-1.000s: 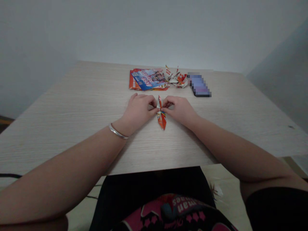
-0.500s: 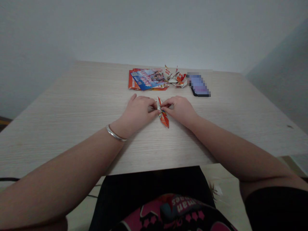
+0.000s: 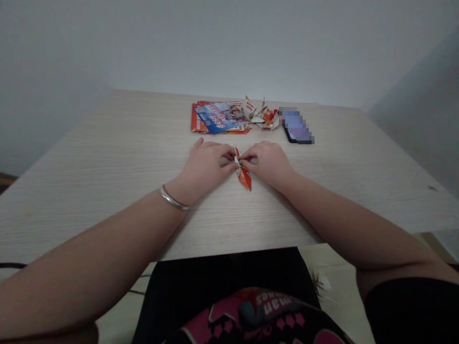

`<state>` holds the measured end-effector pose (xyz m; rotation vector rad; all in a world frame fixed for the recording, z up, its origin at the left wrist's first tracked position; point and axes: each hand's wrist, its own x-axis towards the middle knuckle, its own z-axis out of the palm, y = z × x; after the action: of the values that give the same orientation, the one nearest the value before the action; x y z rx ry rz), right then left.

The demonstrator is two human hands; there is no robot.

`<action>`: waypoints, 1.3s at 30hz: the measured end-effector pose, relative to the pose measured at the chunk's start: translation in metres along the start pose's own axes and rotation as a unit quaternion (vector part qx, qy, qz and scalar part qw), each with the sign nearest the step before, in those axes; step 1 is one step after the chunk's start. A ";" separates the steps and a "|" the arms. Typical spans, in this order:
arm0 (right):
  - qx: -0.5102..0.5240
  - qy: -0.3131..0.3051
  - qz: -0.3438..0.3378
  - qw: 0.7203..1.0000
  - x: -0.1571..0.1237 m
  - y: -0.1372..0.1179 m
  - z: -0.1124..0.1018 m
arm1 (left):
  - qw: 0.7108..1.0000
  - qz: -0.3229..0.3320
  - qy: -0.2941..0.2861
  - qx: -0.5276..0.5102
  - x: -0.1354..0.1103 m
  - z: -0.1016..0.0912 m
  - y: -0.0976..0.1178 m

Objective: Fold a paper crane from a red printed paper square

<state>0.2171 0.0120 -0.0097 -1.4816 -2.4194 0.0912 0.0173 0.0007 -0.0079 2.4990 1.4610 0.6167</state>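
Observation:
A small folded paper piece (image 3: 245,178), printed red-orange and white with a pointed near end, stands between my hands over the table. My left hand (image 3: 208,165) pinches its left side near the middle with thumb and fingers. From the other side, my right hand (image 3: 270,162) grips the same folded paper between thumb and forefinger. Parts of the upper half are covered by my fingertips. A silver bangle (image 3: 172,198) circles my left wrist.
Behind my hands lies a stack of printed leaflets (image 3: 218,117), blue and red. Right beside it sit several folded paper shapes (image 3: 263,117). A phone (image 3: 297,126), blurred out, lies farther right. The pale wooden table (image 3: 107,153) meets a wall at the back.
The folded paper's upper end has tilted and narrowed slightly between my fingers. Both hands stay almost in the same place, still pinching it.

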 end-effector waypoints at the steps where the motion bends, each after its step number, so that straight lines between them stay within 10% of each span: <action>1: -0.001 0.000 -0.005 1.000 0.000 0.000 0.000 | 1.000 0.004 0.000 0.007 0.000 0.000 0.000; 14: -0.005 0.014 0.006 1.000 -0.002 -0.002 -0.002 | 0.998 0.024 0.006 0.061 0.002 0.004 -0.002; 25: 0.230 0.036 0.050 0.971 0.001 0.015 0.007 | 0.980 -0.050 0.023 -0.192 0.004 0.012 -0.009; 39: -0.063 -0.028 -0.142 0.988 -0.003 0.015 -0.012 | 0.988 0.113 -0.020 0.099 0.003 -0.002 0.003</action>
<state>0.2344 0.0154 -0.0023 -1.1810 -2.6982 -0.0852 0.0197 0.0018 -0.0040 2.8406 1.2920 0.4720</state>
